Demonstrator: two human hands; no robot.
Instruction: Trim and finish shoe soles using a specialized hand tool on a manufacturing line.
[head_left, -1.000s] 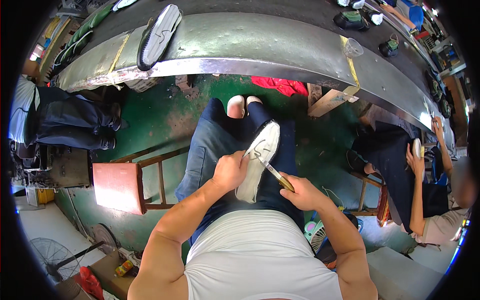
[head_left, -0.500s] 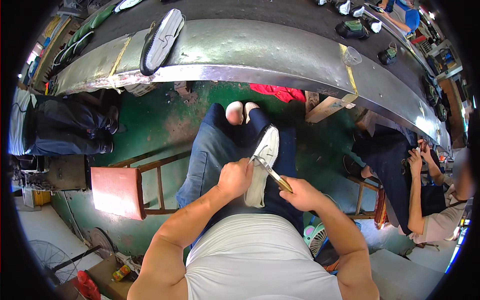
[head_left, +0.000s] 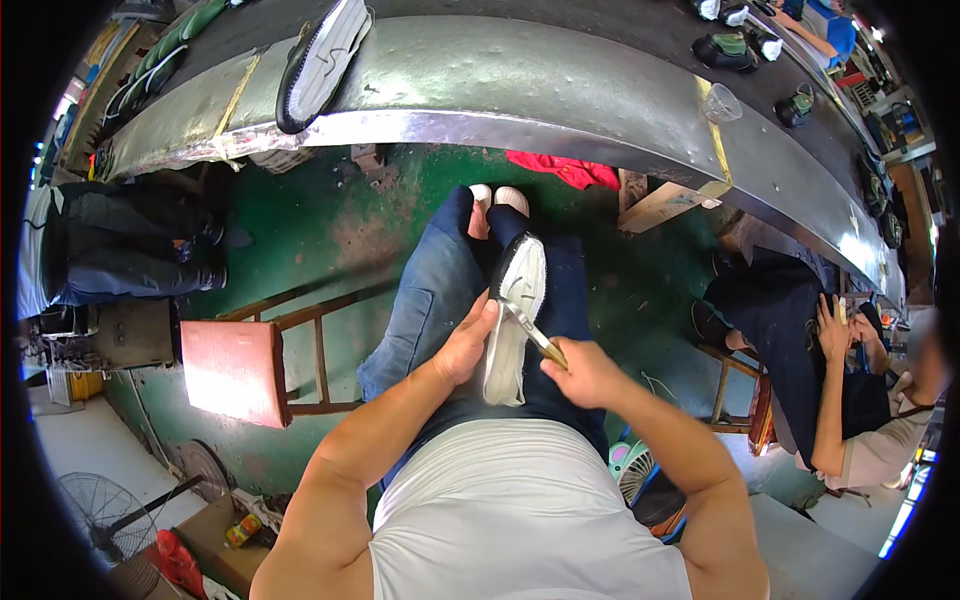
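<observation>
A shoe upper [head_left: 523, 275] with a white underside and black edge lies lengthwise on my lap, its dark end away from me. Its pale, loose near part [head_left: 504, 372] reaches toward my shirt. My left hand [head_left: 466, 342] is against the shoe's left edge, thumb near the middle and fingers partly hidden beneath it. In my right hand [head_left: 590, 373] is a pair of pliers [head_left: 537, 337] with a metal head and yellowish handle, slanting up and left. The head touches the middle of the shoe, where a thin dark cord shows.
Ahead runs a metal-edged bench [head_left: 520, 80] with a similar shoe [head_left: 324, 65] on its rim and a clear cup [head_left: 723, 103]. A stool [head_left: 234, 372] stands at left, a small fan [head_left: 632, 470] beside my right hip. A seated co-worker [head_left: 850, 400] is at right; another person [head_left: 130, 245] stands at left.
My left hand has moved from a pinch by the pliers' head to the shoe's left edge. The pliers and my right hand have shifted slightly left and up. The shoe lies straighter.
</observation>
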